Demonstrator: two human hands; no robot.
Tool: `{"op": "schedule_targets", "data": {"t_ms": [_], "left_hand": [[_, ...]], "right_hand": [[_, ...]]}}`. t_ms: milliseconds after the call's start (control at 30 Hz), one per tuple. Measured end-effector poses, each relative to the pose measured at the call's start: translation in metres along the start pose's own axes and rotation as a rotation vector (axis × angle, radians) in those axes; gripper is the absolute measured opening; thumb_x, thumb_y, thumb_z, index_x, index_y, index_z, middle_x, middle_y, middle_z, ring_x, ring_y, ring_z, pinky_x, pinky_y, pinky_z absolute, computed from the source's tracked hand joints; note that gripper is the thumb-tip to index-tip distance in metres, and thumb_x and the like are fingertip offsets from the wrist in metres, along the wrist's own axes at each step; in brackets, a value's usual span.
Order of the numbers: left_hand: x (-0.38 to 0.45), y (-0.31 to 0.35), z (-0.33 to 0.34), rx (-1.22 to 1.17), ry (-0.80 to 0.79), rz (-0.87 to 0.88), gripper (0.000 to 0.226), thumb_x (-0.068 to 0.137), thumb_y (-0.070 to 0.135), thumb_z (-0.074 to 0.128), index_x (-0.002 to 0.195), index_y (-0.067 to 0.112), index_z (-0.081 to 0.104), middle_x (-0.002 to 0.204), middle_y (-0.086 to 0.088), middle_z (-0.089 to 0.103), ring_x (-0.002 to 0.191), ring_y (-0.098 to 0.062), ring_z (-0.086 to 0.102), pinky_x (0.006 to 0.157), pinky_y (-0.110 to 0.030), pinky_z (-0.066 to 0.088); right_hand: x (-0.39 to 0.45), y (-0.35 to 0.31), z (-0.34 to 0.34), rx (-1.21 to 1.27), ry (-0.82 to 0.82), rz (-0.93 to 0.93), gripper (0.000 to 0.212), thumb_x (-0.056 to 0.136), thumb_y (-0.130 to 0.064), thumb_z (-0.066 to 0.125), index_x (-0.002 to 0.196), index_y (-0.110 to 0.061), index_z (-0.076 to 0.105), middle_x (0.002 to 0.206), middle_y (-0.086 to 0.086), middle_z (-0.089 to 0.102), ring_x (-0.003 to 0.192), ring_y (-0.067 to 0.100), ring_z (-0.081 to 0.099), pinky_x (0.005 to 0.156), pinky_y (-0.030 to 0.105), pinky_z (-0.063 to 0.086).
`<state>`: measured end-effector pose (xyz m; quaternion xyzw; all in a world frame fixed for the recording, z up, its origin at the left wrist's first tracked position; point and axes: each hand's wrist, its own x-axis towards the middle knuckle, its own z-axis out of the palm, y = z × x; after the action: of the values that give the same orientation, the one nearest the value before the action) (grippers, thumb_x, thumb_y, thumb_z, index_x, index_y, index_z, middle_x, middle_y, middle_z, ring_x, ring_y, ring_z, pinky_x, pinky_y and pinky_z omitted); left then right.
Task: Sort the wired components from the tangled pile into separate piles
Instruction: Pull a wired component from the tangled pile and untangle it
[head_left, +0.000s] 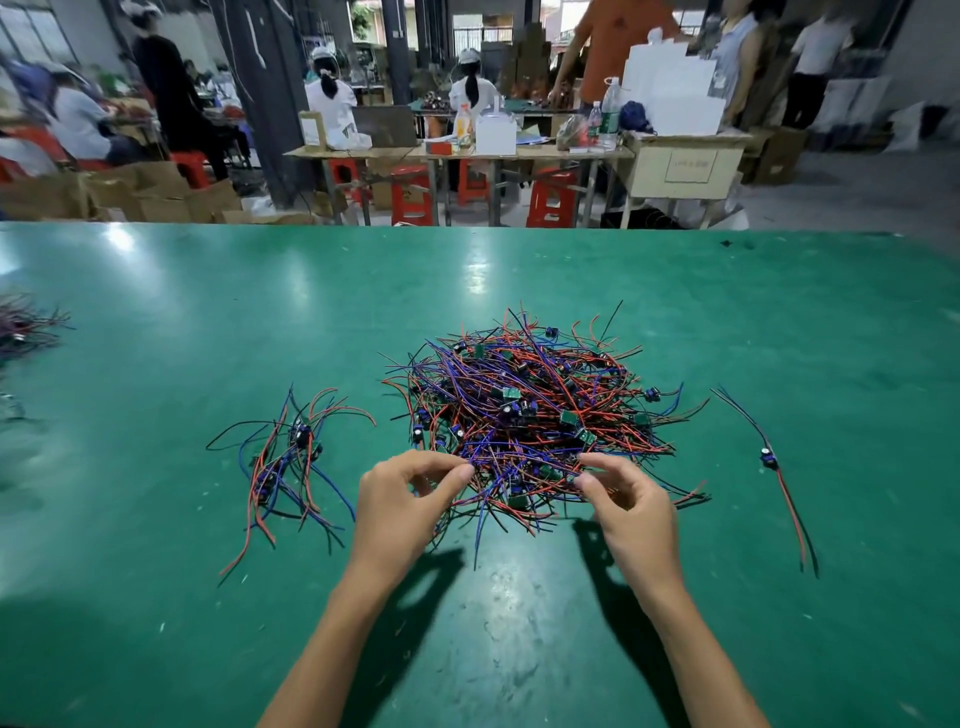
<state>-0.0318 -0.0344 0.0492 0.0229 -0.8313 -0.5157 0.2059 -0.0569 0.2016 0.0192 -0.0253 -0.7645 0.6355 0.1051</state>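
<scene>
The big tangled pile (530, 415) of thin red, blue and black wires with small green boards sits mid-way across the smooth, scuffed green table (156, 312). At the pile's near edge the left hand (405, 504) pinches blue wires, and the right hand (631, 512) pinches strands there too. Left of the pile lies a smaller pile (288, 467); well right of it, a single wired part (769, 460).

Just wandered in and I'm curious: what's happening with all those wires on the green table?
A person is sorting a tangled pile of small wired circuit boards. The left hand and right hand both pinch wires at its near edge. A smaller sorted pile lies to the left, and a single wired component to the right.
</scene>
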Motion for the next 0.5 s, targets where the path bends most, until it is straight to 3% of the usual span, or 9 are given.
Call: {"op": "schedule_targets", "data": {"t_ms": [67,133,200,267,333,433,500], "left_hand": [[0.003,0.000,-0.004,-0.039,0.045,-0.011,0.006,0.079,0.031,0.084,0.076,0.032,0.080,0.066,0.016,0.071,0.054,-0.001,0.051,0.056,-0.014,0.041],[0.000,0.006,0.001,-0.086,0.052,-0.010,0.006,0.078,0.032,0.085,0.075,0.033,0.080,0.061,0.014,0.069,0.051,0.000,0.049,0.053,-0.013,0.040],[-0.006,0.017,0.017,-0.128,-0.004,-0.003,0.005,0.079,0.031,0.085,0.077,0.031,0.081,0.062,0.012,0.071,0.052,0.001,0.050,0.053,-0.015,0.041],[-0.013,0.028,0.035,-0.152,-0.074,0.015,0.004,0.080,0.028,0.085,0.078,0.027,0.081,0.065,0.012,0.072,0.053,0.002,0.053,0.055,-0.013,0.041],[-0.013,0.034,0.046,-0.152,-0.060,0.024,0.004,0.082,0.025,0.083,0.080,0.026,0.081,0.066,0.015,0.072,0.056,0.003,0.055,0.058,-0.011,0.041],[0.007,0.027,0.027,-0.137,0.154,-0.026,0.007,0.084,0.028,0.082,0.078,0.031,0.079,0.064,0.017,0.070,0.056,0.003,0.054,0.056,-0.011,0.043],[0.028,0.010,-0.006,-0.084,0.303,-0.083,0.007,0.085,0.031,0.080,0.079,0.035,0.077,0.062,0.012,0.068,0.054,0.000,0.052,0.057,-0.019,0.045]], "right_hand": [[0.000,0.006,-0.008,-0.238,0.187,-0.053,0.017,0.093,-0.021,0.069,0.096,-0.038,0.071,0.094,-0.014,0.074,0.087,0.016,0.069,0.073,0.030,0.051],[-0.002,0.006,-0.015,-0.260,0.294,-0.088,0.016,0.095,-0.026,0.068,0.096,-0.042,0.069,0.098,-0.015,0.073,0.090,0.014,0.066,0.075,0.028,0.047],[-0.004,0.001,-0.015,-0.108,0.145,-0.116,0.009,0.095,-0.040,0.066,0.100,-0.040,0.073,0.096,-0.015,0.076,0.089,0.007,0.070,0.075,0.025,0.051],[-0.009,-0.008,-0.007,-0.002,-0.116,-0.125,0.026,0.092,-0.054,0.062,0.106,-0.037,0.076,0.097,-0.015,0.077,0.087,0.003,0.071,0.072,0.019,0.052],[-0.011,-0.012,0.001,-0.010,-0.167,-0.170,0.027,0.093,-0.054,0.061,0.105,-0.035,0.076,0.098,-0.015,0.077,0.086,0.004,0.070,0.071,0.017,0.051],[-0.009,-0.003,-0.005,-0.157,0.046,-0.229,0.010,0.099,-0.034,0.065,0.100,-0.038,0.074,0.095,-0.017,0.075,0.088,0.002,0.068,0.078,0.015,0.049],[-0.006,0.008,-0.017,-0.330,0.156,-0.235,0.016,0.096,-0.028,0.068,0.101,-0.043,0.071,0.098,-0.019,0.070,0.089,-0.001,0.063,0.081,0.011,0.044]]}}
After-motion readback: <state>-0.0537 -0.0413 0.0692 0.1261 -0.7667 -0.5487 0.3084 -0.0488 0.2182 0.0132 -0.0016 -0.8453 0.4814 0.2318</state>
